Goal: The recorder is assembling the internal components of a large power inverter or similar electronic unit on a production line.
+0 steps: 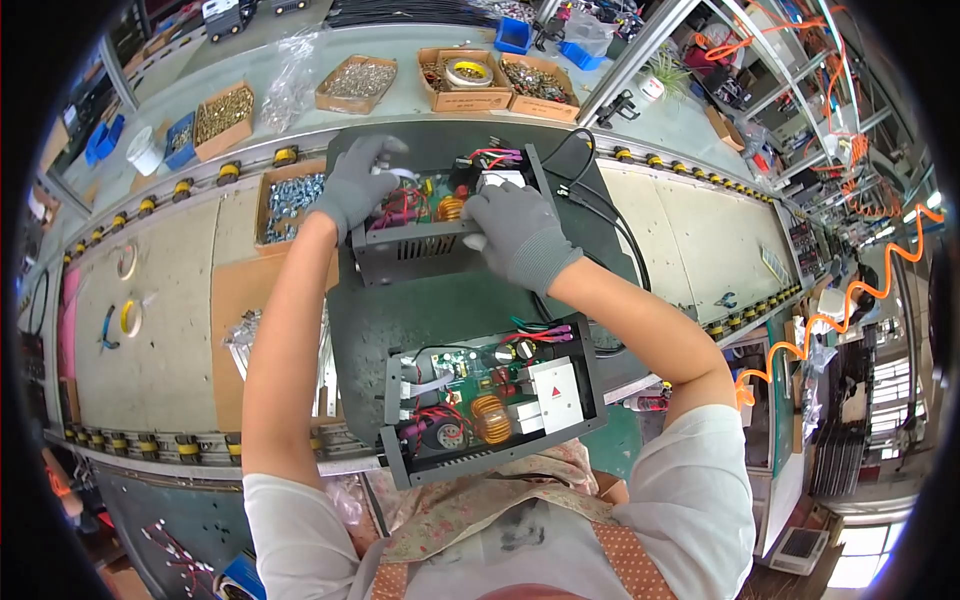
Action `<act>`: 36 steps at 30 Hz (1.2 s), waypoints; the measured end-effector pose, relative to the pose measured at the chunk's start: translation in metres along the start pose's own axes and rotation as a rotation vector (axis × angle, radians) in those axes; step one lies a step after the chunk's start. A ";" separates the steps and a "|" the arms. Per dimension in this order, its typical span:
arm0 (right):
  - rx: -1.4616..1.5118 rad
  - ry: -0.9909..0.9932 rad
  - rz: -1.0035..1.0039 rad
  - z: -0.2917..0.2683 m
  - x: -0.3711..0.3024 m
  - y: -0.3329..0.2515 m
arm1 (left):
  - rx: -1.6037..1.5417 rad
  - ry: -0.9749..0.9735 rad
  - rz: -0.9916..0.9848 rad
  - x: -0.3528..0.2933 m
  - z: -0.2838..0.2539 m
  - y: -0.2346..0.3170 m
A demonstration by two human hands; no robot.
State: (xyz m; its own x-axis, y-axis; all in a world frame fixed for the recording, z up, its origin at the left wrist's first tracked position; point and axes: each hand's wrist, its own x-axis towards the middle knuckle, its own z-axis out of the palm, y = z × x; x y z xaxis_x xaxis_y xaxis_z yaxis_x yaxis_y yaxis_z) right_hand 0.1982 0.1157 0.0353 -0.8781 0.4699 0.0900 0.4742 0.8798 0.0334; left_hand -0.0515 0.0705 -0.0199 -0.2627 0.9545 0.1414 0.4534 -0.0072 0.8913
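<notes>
Two open dark metal cases with electronics lie on a dark green mat (385,325). Over the left end of the far metal case (425,262) is my left hand (358,185), in a grey glove. Its thumb and fingers are apart, the fingertips slightly blurred, beside a white ribbon cable (402,173). My right hand (522,232), also gloved, closes on the case's near wall, close to a copper coil (450,207). It partly hides the boards inside. Nearer to me sits the second metal case (470,464), with a green circuit board (462,368), a coil (491,418) and a white plate (556,392).
A cardboard box of screws (290,205) adjoins the mat's left side. Black cables (628,235) curve along its right. Roller tracks (187,447) run along the bench edges. Boxes of small parts (357,84) stand on the far table. An orange coiled hose (850,300) hangs at right.
</notes>
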 end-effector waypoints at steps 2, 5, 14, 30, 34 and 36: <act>0.047 -0.043 0.013 0.004 0.005 0.003 | 0.171 0.055 0.012 -0.011 0.001 0.000; 0.030 -0.086 -0.031 -0.006 -0.009 0.011 | 0.227 0.085 0.074 -0.027 0.014 0.002; -0.004 -0.096 0.326 -0.003 0.004 0.043 | 0.102 0.078 0.072 -0.054 0.021 0.014; 0.900 -0.201 0.172 -0.002 0.026 0.089 | -0.182 0.037 0.117 -0.040 0.045 0.003; 0.740 -0.295 0.008 -0.016 0.028 0.080 | -0.175 0.024 0.067 -0.049 0.032 0.004; 1.223 -0.437 -0.035 -0.033 0.017 0.087 | -0.189 0.029 0.043 -0.049 0.035 0.010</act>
State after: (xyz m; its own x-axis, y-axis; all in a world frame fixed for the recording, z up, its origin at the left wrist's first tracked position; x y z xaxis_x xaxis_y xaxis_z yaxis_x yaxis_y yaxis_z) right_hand 0.2262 0.1975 0.0722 -0.9466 0.2262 -0.2299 0.2889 0.2780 -0.9161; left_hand -0.0043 0.0344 -0.0329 -0.2724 0.9430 0.1911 0.2973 -0.1064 0.9488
